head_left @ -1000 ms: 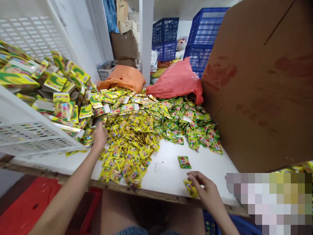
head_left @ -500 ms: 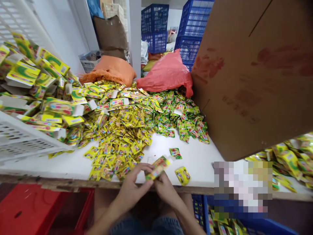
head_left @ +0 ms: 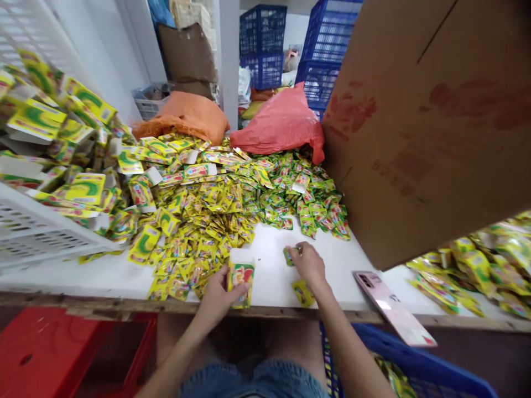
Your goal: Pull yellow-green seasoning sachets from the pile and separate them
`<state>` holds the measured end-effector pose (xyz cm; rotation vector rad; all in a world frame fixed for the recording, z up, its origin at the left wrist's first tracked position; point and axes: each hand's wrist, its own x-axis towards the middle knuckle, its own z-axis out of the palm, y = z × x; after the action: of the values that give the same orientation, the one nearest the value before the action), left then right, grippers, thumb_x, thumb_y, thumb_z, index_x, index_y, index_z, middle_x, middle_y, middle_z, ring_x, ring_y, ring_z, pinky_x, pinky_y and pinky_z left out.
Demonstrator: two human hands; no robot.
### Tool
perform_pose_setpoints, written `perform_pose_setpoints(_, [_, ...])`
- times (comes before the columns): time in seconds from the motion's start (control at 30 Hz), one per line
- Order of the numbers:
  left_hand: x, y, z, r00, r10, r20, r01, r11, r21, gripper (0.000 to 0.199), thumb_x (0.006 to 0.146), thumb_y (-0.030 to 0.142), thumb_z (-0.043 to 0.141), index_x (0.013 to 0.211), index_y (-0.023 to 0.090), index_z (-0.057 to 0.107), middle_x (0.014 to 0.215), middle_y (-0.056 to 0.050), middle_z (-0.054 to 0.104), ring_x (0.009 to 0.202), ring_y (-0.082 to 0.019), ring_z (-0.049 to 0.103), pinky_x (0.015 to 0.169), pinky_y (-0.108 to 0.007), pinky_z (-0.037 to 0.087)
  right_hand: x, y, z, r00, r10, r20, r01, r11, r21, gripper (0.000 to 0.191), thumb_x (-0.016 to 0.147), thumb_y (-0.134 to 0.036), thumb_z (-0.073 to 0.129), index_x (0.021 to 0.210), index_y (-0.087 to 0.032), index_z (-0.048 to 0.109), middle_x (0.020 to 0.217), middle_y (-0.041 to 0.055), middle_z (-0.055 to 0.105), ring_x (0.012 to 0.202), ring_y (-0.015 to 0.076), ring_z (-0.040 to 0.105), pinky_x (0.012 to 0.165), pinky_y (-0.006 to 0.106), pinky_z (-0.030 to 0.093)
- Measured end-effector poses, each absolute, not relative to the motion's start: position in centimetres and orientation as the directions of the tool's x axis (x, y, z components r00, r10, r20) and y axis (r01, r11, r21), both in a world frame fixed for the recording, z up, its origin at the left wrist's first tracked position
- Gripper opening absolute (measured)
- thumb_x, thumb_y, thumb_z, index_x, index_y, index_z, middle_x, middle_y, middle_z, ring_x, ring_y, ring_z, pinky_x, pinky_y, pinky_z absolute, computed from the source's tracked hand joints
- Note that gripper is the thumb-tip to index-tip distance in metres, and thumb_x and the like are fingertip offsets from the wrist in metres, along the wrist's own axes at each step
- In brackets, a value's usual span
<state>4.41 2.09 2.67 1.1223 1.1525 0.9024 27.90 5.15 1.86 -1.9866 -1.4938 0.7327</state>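
My left hand point(head_left: 219, 296) is closed around a small yellow-and-green printed box point(head_left: 241, 279), held upright near the table's front edge. The box's white top flap stands up. To the right, my right hand point(head_left: 312, 270) has its fingertips closed on a small green sachet point(head_left: 287, 256) lying on the white table. Just below that hand, partly behind the wrist, is a yellow sachet point(head_left: 303, 293). Heaped beyond my hands are yellow sachets point(head_left: 211, 226) and, farther right, green sachets point(head_left: 317, 210).
At left, a white basket point(head_left: 50, 232) overflows with flat yellow boxes point(head_left: 85, 189). A large cardboard box point(head_left: 423, 138) leans in from the right. A pink phone point(head_left: 394, 309) juts over the table edge. Orange point(head_left: 194, 116) and red sacks point(head_left: 282, 124) lie behind the heaps; a blue crate point(head_left: 431, 367) sits below.
My hands have parted. The left has brought the box upright with its flap open, while the right has moved right onto the green sachet. Some boxes at the left have shifted.
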Motion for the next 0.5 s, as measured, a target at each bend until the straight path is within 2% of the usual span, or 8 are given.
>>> perform_pose_setpoints(0.07, [4.3,2.1,2.0,0.201,0.941,-0.273,-0.008,0.281,0.96,0.043,0.058,0.034,0.074,0.093,0.013,0.059,0.092,-0.01,0.07,0.08,-0.023,0.065,0.071,-0.031,0.052,29.9,6.7,1.1,0.355,0.928,-0.117,0.67,-0.34,-0.66,0.024,0.088,-0.033,0.051,0.101,-0.015,0.058,0.099,0.0061,0.061,0.086,0.0172,0.059,0.076,0.036,0.048])
perform_pose_setpoints(0.13, [4.4,2.0,1.6,0.22,0.928,-0.302,-0.048,0.319,0.946,0.042,0.056,0.036,0.075,0.088,0.012,0.061,0.089,-0.011,0.071,0.075,-0.024,0.066,0.067,-0.031,0.053,31.0,7.6,0.5,0.393,0.908,-0.146,0.665,-0.39,-0.636,0.026,0.087,-0.034,0.054,0.104,-0.014,0.056,0.102,0.0051,0.059,0.086,0.016,0.059,0.076,0.036,0.05])
perform_pose_setpoints(0.23, [4.5,2.0,1.4,0.249,0.907,-0.34,-0.108,0.375,0.921,0.039,0.057,0.037,0.074,0.084,0.011,0.063,0.083,-0.011,0.072,0.07,-0.024,0.066,0.062,-0.031,0.053,32.0,7.5,0.3,0.365,0.915,-0.17,0.662,-0.383,-0.644,0.023,0.087,-0.032,0.055,0.1,-0.013,0.058,0.096,0.0037,0.061,0.082,0.0147,0.06,0.072,0.034,0.051])
perform_pose_setpoints(0.33, [4.4,2.4,1.7,0.247,0.895,-0.371,-0.153,0.414,0.897,0.042,0.056,0.037,0.076,0.087,0.012,0.063,0.078,-0.009,0.072,0.069,-0.025,0.067,0.063,-0.032,0.054,32.5,5.5,0.8,0.322,0.934,-0.152,0.655,-0.336,-0.677,0.024,0.088,-0.034,0.053,0.101,-0.013,0.057,0.093,0.0026,0.061,0.078,0.0132,0.06,0.069,0.031,0.052])
perform_pose_setpoints(0.4, [4.5,2.7,1.9,0.257,0.886,-0.385,-0.182,0.436,0.881,0.045,0.053,0.037,0.077,0.091,0.016,0.064,0.078,-0.006,0.073,0.072,-0.026,0.068,0.066,-0.034,0.055,32.5,3.3,1.2,0.321,0.936,-0.144,0.654,-0.33,-0.681,0.027,0.087,-0.035,0.053,0.104,-0.013,0.055,0.089,0.0021,0.061,0.077,0.0152,0.061,0.068,0.031,0.051])
perform_pose_setpoints(0.5, [5.1,3.0,2.1,0.269,0.866,-0.422,-0.166,0.473,0.865,0.043,0.048,0.04,0.078,0.085,0.023,0.066,0.078,-0.002,0.074,0.079,-0.03,0.068,0.07,-0.037,0.056,31.3,-0.1,1.7,0.395,0.905,-0.158,0.668,-0.401,-0.627,0.029,0.075,-0.028,0.066,0.097,-0.012,0.056,0.082,0.0064,0.062,0.081,0.025,0.061,0.071,0.038,0.047])
